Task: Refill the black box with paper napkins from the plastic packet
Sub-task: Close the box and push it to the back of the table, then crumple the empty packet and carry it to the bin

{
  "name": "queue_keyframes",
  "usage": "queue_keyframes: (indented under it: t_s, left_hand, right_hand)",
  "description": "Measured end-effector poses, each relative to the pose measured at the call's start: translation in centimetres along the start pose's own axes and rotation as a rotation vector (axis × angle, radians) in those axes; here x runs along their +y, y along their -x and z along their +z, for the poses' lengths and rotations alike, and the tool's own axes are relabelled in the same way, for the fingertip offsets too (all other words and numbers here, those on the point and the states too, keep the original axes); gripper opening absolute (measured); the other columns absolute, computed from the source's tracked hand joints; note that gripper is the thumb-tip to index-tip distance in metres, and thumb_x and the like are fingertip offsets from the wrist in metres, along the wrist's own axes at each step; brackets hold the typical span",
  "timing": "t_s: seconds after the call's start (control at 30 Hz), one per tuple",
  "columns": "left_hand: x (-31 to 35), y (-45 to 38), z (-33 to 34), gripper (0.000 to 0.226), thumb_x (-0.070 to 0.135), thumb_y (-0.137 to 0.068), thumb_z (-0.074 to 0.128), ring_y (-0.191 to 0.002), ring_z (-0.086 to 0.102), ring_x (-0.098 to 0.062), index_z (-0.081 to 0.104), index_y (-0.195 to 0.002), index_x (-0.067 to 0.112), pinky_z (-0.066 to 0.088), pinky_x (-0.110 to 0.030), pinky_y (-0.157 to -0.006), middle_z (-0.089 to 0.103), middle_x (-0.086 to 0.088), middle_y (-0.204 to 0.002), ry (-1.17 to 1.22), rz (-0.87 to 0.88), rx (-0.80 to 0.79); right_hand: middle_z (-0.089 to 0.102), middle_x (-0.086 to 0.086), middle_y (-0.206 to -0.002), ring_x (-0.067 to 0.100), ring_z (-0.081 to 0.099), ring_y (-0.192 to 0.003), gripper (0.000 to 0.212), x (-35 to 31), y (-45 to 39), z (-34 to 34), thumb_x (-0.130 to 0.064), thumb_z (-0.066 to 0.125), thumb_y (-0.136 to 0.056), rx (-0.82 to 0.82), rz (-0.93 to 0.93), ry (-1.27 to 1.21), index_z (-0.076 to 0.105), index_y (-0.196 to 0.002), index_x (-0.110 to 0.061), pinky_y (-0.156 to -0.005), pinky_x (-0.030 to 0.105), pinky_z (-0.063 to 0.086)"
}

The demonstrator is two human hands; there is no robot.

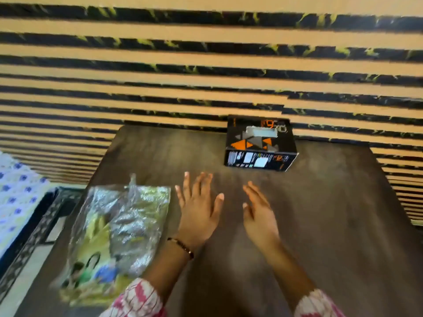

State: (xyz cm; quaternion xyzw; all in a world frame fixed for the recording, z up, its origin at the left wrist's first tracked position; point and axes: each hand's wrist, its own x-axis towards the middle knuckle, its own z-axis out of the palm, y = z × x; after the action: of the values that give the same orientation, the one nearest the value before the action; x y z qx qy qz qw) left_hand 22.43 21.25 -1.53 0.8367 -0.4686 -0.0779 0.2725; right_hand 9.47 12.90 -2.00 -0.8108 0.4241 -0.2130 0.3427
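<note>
Dark wood-grain table [320,225] was carrying basically 2 things. Black box [260,143] w/ orange and grey triangles sat upright at the far edge, approx center-right, w/ a pale slot in its top. Crinkly clear plastic packet [114,234] lay flat at the near-left corner, well apart from the box, some yellow/green print showing thru it.

blk/orange box [260,143], yellow-clear packet [114,234]

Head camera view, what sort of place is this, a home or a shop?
Probably a room in a home: a dark wooden table set against a slatted wall, with what looks like a bed in a blue-flowered sheet alongside.
</note>
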Motion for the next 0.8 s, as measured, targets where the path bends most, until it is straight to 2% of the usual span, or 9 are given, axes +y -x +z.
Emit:
queue_keyframes:
  t_s: [0.1,0.17,0.27,0.37,0.47,0.53,0.63,0.7,0.8]
  left_hand:
    - [-4.1,5.5,-2.0,0.069,0.056,-0.088,0.024,-0.144,0.006,-0.030,0.030,-0.141,0.012,0.010,-0.058,-0.114,0.033,-0.010,-0.149,-0.005,-0.073,0.054]
    - [-6.6,8.2,-3.7,0.069,0.056,-0.090,0.025,-0.143,0.008,-0.030,0.029,-0.141,0.010,0.011,-0.052,-0.116,0.033,-0.012,-0.149,-0.022,-0.121,0.129]
    - [-10.7,11.4,-6.2,0.069,0.050,-0.086,0.034,-0.140,0.017,-0.037,0.031,-0.139,0.007,0.015,-0.052,-0.113,0.035,-0.019,-0.146,-0.081,-0.289,0.223]
    - [-14.7,13.9,-7.7,0.082,0.056,-0.079,0.035,-0.134,0.023,-0.049,0.028,-0.140,0.000,0.020,-0.062,-0.108,0.033,-0.029,-0.143,-0.149,-0.532,0.170]
    - [-16.6,15.0,-8.3,0.086,0.055,-0.084,0.049,-0.138,0.012,-0.047,0.014,-0.146,0.007,0.013,-0.065,-0.109,0.015,-0.024,-0.152,-0.123,-0.709,0.030]
    - [-16.5,15.4,-8.4,0.087,0.054,-0.084,0.053,-0.141,0.008,-0.041,0.010,-0.147,0.011,0.011,-0.060,-0.111,0.008,-0.020,-0.155,-0.111,-0.700,-0.043]
    - [-15.6,15.5,-7.8,0.088,0.061,-0.082,0.049,-0.140,0.014,-0.039,0.015,-0.146,0.011,0.015,-0.056,-0.113,0.013,-0.019,-0.154,-0.064,-0.584,-0.088]
    - [-14.7,15.3,-7.0,0.102,0.075,-0.068,0.034,-0.140,0.018,-0.036,0.018,-0.145,0.009,0.018,-0.054,-0.113,0.019,-0.019,-0.153,-0.005,-0.503,-0.145]
    - [-12.5,14.9,-6.0,0.111,0.077,-0.058,0.020,-0.142,0.017,-0.030,0.015,-0.146,0.009,0.017,-0.046,-0.115,0.020,-0.016,-0.153,0.071,-0.374,-0.233]
  right_hand:
    - [0.035,0.002,-0.149,0.011,0.030,-0.137,0.046,-2.0,5.3,4.0,-0.014,0.049,-0.087,-0.190,-0.025,-0.060,0.046,-0.133,-0.013,-0.105,0.010,0.014]
    - [0.036,0.006,-0.148,0.016,0.032,-0.137,0.052,-3.3,7.5,5.7,-0.021,0.045,-0.082,-0.294,-0.054,-0.077,0.047,-0.133,-0.011,-0.106,0.010,0.014]
    - [0.031,0.005,-0.151,0.018,0.031,-0.139,0.055,-4.2,9.3,7.2,-0.025,0.044,-0.082,-0.402,-0.078,-0.039,0.042,-0.136,-0.012,-0.111,0.019,0.018]
    - [0.026,0.004,-0.153,0.017,0.025,-0.141,0.052,-5.0,10.4,8.2,-0.018,0.051,-0.090,-0.463,-0.083,0.010,0.036,-0.139,-0.013,-0.112,0.023,0.017]
    - [0.023,0.005,-0.154,0.015,0.021,-0.142,0.055,-5.6,11.6,9.1,-0.019,0.052,-0.090,-0.500,-0.069,0.050,0.032,-0.141,-0.014,-0.111,0.018,0.014]
    - [0.022,0.005,-0.155,0.015,0.020,-0.142,0.057,-5.8,12.4,9.4,-0.021,0.052,-0.091,-0.527,-0.055,0.079,0.029,-0.142,-0.015,-0.113,0.022,0.014]
    - [0.022,0.004,-0.155,0.015,0.021,-0.142,0.057,-6.2,12.9,9.2,-0.023,0.051,-0.091,-0.524,-0.043,0.098,0.029,-0.143,-0.018,-0.113,0.024,0.015]
    - [0.026,0.003,-0.153,0.014,0.024,-0.141,0.055,-6.5,13.0,9.0,-0.021,0.051,-0.091,-0.511,-0.032,0.074,0.030,-0.142,-0.016,-0.111,0.018,0.016]
    - [0.040,0.004,-0.146,0.015,0.040,-0.132,0.052,-6.1,13.1,8.5,-0.014,0.051,-0.091,-0.492,0.121,-0.011,0.034,-0.140,-0.015,-0.100,0.016,0.029]
